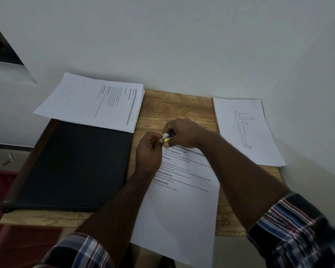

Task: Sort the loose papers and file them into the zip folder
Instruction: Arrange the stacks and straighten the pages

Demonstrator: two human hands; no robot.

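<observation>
Both hands meet above the far end of the nearest sheet, working one small thing between them. Going from the biggest item down: the wooden surface [174, 107] carries a black zip folder [74, 167] lying flat and closed on its left half, so by my reading nothing has been filed yet. A stack of printed papers [89, 101] rests at the far left, its near edge overlapping the far edge of the folder. A printed sheet [182, 209] lies in the middle near the person, hanging over the near edge of the surface, and a second small stack topped by a page with a figure drawing [246, 128] sits at the far right, well apart from the folder. The papers thus appear grouped into piles, which suggests the sorting is largely under way, while fastening, opening the folder and sliding the piles in are left.

The right hand [184, 132] has its fingers curled round a small dark and white clip-like object [169, 136], whose exact kind is too small to tell. The left hand [150, 151] pinches a yellow part of that same object between thumb and fingertips. Neither hand touches the folder.
</observation>
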